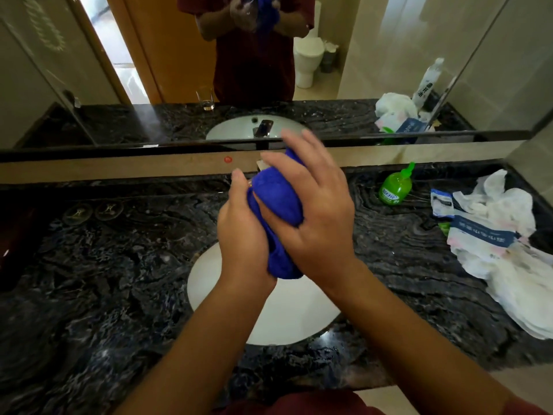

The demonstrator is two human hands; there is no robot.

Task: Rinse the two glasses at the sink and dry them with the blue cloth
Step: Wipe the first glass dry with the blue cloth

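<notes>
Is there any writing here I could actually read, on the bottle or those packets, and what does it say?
Green bottle: a label with characters, too blurred to read.
Blue and white packet: a band of white characters seen upside down, not legible.
Small packet: print too small to read.
White bottle in the mirror: large dark characters, mirrored, not readable.
Nothing else carries text.
</notes>
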